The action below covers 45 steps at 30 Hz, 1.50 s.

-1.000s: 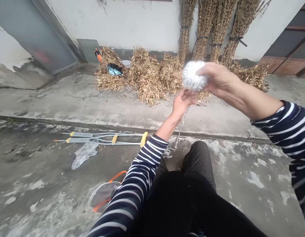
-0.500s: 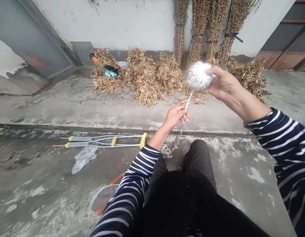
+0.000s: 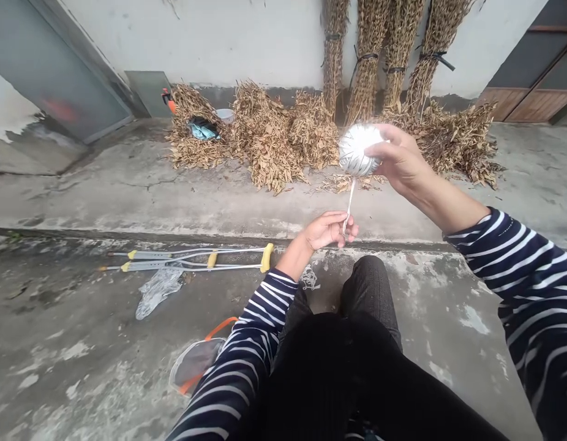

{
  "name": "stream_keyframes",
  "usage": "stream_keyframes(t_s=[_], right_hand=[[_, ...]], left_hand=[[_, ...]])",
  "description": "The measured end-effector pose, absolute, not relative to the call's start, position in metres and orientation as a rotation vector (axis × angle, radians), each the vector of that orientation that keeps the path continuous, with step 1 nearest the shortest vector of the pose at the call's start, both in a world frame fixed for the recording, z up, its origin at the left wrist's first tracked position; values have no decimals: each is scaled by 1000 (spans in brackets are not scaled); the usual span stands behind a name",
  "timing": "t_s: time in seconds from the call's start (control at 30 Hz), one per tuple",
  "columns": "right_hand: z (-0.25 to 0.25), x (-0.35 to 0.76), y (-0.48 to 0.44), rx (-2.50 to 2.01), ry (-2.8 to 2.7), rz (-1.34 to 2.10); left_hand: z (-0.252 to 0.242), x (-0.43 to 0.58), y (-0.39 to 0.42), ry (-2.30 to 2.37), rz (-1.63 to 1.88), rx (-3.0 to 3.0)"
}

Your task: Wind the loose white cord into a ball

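My right hand is raised in front of me, its fingers wrapped around a white ball of flat plastic twine. A taut strand runs down from the ball to my left hand, which pinches it between thumb and fingers. Below that hand the loose twine ends in a small tangle on the concrete by my knee. Both sleeves are dark with white stripes, and my black trousers fill the lower middle.
A pair of crutches with yellow pads lies on the ground at left, next to a crumpled clear plastic bag. An orange-rimmed mesh bag sits by my left leg. Piles and hanging bundles of dry stalks line the wall behind a concrete step.
My left hand has drawn the strand downward, away from the ball, lengthening the stretch of twine between my hands. The right hand with the ball has stayed up at about the same height.
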State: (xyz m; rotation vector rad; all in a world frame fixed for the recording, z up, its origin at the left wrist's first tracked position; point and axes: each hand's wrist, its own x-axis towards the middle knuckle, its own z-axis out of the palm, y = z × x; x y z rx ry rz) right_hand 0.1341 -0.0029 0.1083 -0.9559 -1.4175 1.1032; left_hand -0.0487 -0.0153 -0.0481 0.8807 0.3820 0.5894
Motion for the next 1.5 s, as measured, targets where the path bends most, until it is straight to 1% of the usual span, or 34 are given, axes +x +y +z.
stream_keyframes(t_s=[0.13, 0.23, 0.3, 0.37, 0.43, 0.47, 0.57, 0.67, 0.77, 0.83, 1.0, 1.1, 1.2, 1.3, 1.5], right_hand=[[120, 127, -15, -857, -1414, 1208], [132, 123, -26, -812, -1426, 1240], [134, 123, -30, -841, -1443, 1230], [131, 123, -29, -895, -1444, 1237], [123, 123, -26, -936, -1424, 1282], [119, 122, -24, -946, -1411, 1311], [107, 115, -22, -940, -1382, 1380], [102, 109, -24, -911, -1390, 1394], [101, 109, -24, -927, -1419, 1362], [100, 114, -20, -951, -1421, 1286], [91, 131, -1, -987, -1449, 900], [82, 141, 7, -982, -1640, 772], [74, 150, 13, -982, -1867, 713], [67, 156, 20, -973, -1964, 655], [31, 158, 29, -925, -2112, 332]], left_hand=[[-80, -43, -12, 549, 494, 843], [-92, -48, -4, 798, 522, 943], [-85, -56, 2, 1065, 721, 1017], [-66, -61, 4, 1225, 1063, 1085], [-43, -60, 2, 1139, 1359, 1162], [-32, -56, 0, 1042, 1443, 1201], [-10, -34, -8, 850, 1533, 1218], [-8, -15, -11, 862, 1561, 1161], [-14, -12, -11, 904, 1525, 1149], [-18, -17, -13, 882, 1435, 1155], [-30, -36, -28, 753, 1117, 1112], [-39, -51, -38, 692, 956, 1032], [-45, -65, -46, 631, 791, 983], [-44, -76, -55, 595, 776, 939], [-26, -88, -67, 551, 728, 979]])
